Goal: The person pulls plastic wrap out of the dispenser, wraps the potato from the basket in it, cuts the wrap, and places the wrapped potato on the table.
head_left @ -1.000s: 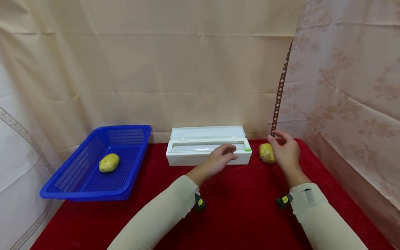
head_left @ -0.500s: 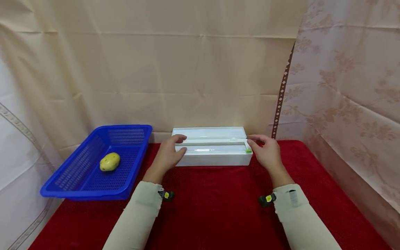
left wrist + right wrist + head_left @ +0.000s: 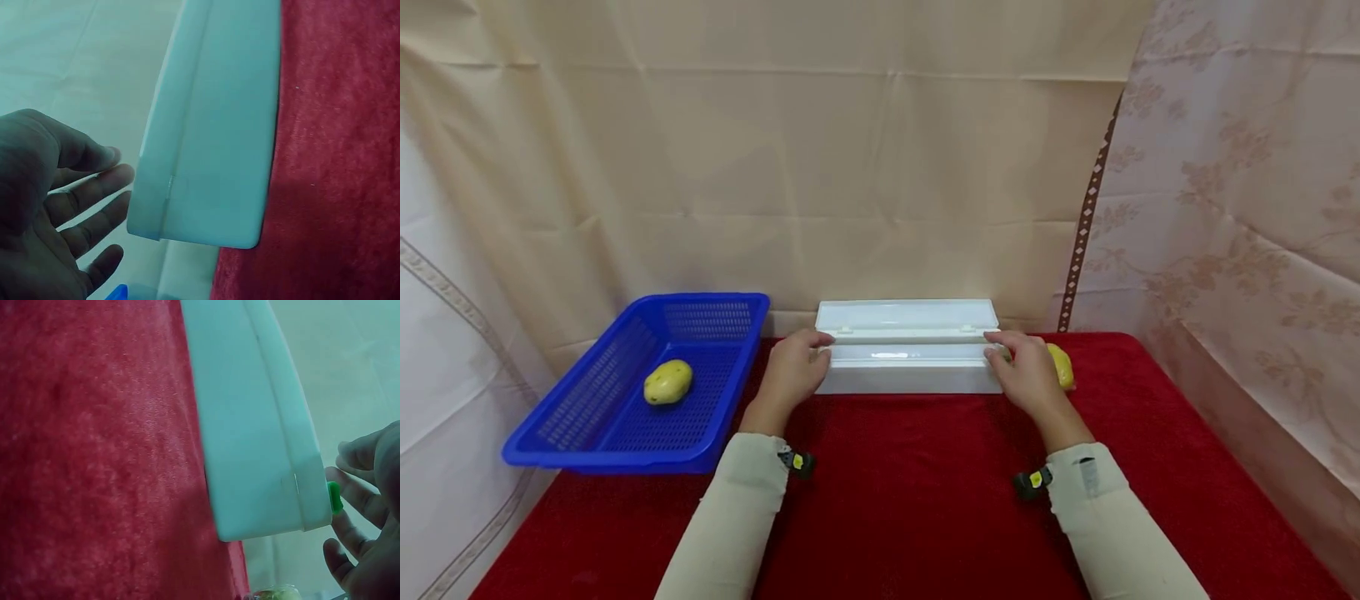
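A long white cling film dispenser lies on the red cloth, its lid tipped back. My left hand is at its left end, fingers and thumb parted; in the left wrist view the fingertips come right to the box's upper edge. At the opposite end is my right hand, fingers loosely bent. The right wrist view shows its fingertips beside a small green slider on the box. Behind this hand sits a yellow potato, partly hidden.
On the left, a blue plastic basket holds a bare potato. The red cloth spreads in front of the box. A beige curtain hangs close behind, and a patterned one borders the right.
My left hand has gone from over the dispenser's middle to its left end. My right hand has moved left, away from the potato, to the dispenser's right end.
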The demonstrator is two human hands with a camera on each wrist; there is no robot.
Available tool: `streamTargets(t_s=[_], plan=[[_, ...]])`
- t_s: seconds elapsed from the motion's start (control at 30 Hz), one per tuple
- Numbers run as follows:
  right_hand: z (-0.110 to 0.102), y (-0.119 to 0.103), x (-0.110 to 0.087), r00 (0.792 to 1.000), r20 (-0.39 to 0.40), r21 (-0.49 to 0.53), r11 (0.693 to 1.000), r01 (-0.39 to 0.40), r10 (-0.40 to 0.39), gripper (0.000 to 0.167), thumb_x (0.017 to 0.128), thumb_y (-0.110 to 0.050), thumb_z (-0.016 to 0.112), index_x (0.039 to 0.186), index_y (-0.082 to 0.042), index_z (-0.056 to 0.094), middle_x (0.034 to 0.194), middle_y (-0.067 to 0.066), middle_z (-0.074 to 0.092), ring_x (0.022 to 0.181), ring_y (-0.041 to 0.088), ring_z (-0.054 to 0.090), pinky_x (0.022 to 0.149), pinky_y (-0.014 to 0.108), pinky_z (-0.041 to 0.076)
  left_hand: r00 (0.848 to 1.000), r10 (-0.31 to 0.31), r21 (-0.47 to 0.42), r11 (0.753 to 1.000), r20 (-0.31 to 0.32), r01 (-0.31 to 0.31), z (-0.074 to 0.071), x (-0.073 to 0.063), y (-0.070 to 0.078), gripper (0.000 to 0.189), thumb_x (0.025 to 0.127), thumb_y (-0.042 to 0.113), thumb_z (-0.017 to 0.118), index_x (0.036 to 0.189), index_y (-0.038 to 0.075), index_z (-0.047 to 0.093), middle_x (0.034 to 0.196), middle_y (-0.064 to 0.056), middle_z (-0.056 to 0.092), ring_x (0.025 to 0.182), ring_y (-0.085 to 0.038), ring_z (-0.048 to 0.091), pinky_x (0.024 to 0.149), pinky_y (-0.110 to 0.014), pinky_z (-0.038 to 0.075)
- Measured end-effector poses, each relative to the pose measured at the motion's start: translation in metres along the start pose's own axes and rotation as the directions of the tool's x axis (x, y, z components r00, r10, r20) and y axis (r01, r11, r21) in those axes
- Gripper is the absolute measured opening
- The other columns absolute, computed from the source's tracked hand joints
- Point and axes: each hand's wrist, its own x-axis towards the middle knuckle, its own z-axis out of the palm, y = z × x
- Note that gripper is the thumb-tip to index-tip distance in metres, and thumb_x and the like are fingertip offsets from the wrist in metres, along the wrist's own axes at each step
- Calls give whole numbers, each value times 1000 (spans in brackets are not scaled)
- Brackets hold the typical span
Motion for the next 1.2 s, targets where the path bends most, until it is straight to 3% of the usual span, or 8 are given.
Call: streamTargets(t_s=[0.23, 0.43, 0.6, 0.77, 0.93, 1.1, 1.2], plan=[[8, -1, -3, 997, 0, -82, 994, 74, -75, 30, 100, -13, 63, 129, -6, 72, 140, 20, 64, 127, 44, 51, 107, 57, 38, 999, 27, 112, 993, 35, -31, 5, 1, -3, 29, 94, 18, 63, 117, 12, 79, 132, -12, 71, 126, -34, 63, 106, -58, 41], [15, -2, -4, 990, -1, -157, 978, 137, -139, 27, 98, -10, 65, 123, -6, 75, 132, 18, 69, 122, 44, 53, 106, 56, 40, 998, 46, 125, 991, 29, -50, 7, -1, -5, 27, 92, 18, 65, 114, 15, 81, 127, -10, 74, 128, -33, 61, 102, -57, 40], [18, 0, -3, 981, -29, -180, 966, 186, -194, 20, 96, -9, 68, 111, -6, 79, 121, 15, 73, 117, 43, 55, 103, 54, 39, 996, 88, 144, 985, 17, -90, 9, 0, -6, 27, 91, 16, 65, 113, 16, 82, 124, -10, 75, 126, -34, 62, 98, -59, 43], [19, 1, -4, 974, -51, -193, 959, 208, -222, 16, 93, -9, 69, 104, -8, 81, 116, 13, 74, 114, 42, 57, 101, 52, 39, 996, 91, 152, 984, 18, -93, 10, 1, -6, 24, 91, 16, 66, 109, 16, 83, 121, -9, 76, 124, -35, 62, 98, -59, 42], [18, 1, -5, 980, -51, -192, 965, 180, -193, 16, 93, -10, 68, 101, -9, 82, 113, 14, 73, 113, 42, 56, 101, 51, 39, 996, 90, 161, 983, 17, -92, 13, 0, -4, 26, 91, 15, 64, 110, 16, 82, 120, -9, 76, 121, -36, 62, 96, -59, 43], [17, -2, -2, 992, -45, -154, 982, 107, -115, 17, 94, -12, 67, 101, -9, 82, 114, 17, 72, 116, 41, 55, 103, 52, 37, 994, 112, 184, 977, -17, -107, 17, 4, -4, 30, 93, 7, 59, 110, 15, 82, 116, -9, 75, 112, -39, 64, 88, -58, 47], [17, -5, 3, 997, -32, -126, 990, 61, -66, 17, 95, -15, 67, 100, -8, 82, 114, 18, 71, 117, 40, 56, 104, 52, 36, 996, 87, 188, 979, -33, -80, 17, 7, -4, 30, 92, 6, 60, 109, 15, 82, 114, -10, 75, 111, -40, 64, 85, -58, 47]])
